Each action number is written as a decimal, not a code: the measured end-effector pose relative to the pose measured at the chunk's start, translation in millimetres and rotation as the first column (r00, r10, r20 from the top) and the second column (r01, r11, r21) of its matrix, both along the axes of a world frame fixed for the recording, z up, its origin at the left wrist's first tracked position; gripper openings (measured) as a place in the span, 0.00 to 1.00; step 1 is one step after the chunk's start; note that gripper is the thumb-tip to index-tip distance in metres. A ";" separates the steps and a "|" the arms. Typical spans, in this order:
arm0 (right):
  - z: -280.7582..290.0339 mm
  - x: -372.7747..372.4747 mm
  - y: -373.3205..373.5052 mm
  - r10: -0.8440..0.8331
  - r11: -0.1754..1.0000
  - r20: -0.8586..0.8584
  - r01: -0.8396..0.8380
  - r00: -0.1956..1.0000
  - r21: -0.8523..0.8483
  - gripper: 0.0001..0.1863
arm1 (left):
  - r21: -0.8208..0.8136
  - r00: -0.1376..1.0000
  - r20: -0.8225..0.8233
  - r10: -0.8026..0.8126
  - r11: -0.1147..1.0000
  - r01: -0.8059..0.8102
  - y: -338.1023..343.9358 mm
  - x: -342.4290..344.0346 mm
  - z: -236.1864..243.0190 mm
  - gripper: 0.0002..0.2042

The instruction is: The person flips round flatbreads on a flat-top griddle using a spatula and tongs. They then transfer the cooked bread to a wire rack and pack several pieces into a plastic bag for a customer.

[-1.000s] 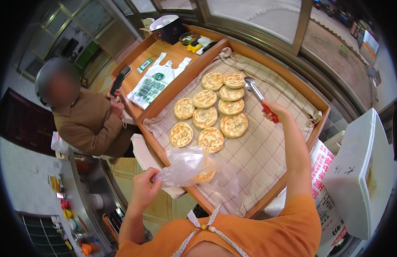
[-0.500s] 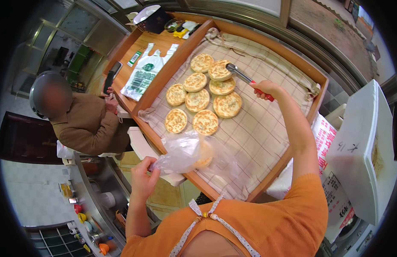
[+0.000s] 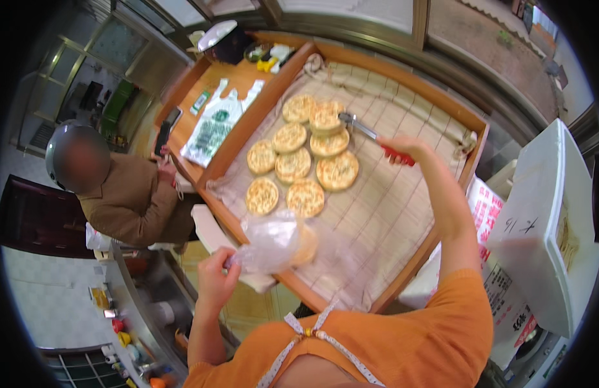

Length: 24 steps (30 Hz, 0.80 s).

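Note:
My right hand [image 3: 403, 150] grips red-handled metal tongs [image 3: 361, 124]. Their tip touches the edge of a round flatbread [image 3: 327, 116], which rests on top of another flatbread [image 3: 330, 143]. Several more browned flatbreads lie close together on the checked cloth. My left hand [image 3: 217, 271] pinches the gathered end of a clear plastic bag [image 3: 268, 239] over the near left edge of the wooden tray. A flatbread [image 3: 307, 244] shows inside the bag, partly blurred behind the film.
The cloth [image 3: 383, 213] lines a wooden tray [image 3: 390, 294]. Its left compartment holds a white-and-green plastic bag [image 3: 215, 129] and a dark container [image 3: 225, 44]. A helmeted person [image 3: 128, 191] stands at the left with a phone [image 3: 165, 132]. A white foam box [image 3: 532, 220] stands at right.
The view has shifted slightly, so the tray and flatbreads sit a little lower and to the left. My left hand still holds the bag, and the tongs stay at the same stacked flatbread.

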State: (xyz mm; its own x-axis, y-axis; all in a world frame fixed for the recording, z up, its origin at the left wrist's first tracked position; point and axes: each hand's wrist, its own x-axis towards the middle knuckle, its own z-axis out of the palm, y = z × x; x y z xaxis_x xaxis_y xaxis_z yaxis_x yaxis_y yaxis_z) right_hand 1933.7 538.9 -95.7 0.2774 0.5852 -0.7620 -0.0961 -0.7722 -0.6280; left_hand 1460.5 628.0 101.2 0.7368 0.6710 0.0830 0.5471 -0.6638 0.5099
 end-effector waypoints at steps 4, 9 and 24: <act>-14.9 5.1 20.0 0.033 0.996 -0.203 -0.015 0.979 0.091 0.25 | 0.014 1.000 -0.028 0.011 1.000 -0.011 -5.7 -5.3 10.8 0.04; -38.7 -12.9 57.5 0.022 0.968 -0.359 0.069 0.933 0.240 0.19 | -0.218 0.992 0.102 0.080 0.974 -0.057 -7.5 -10.1 5.5 0.06; 120.0 -247.1 -196.5 -0.175 0.889 0.272 0.033 0.946 0.457 0.12 | -0.682 0.858 0.480 0.180 0.692 0.237 34.9 24.7 -4.1 0.16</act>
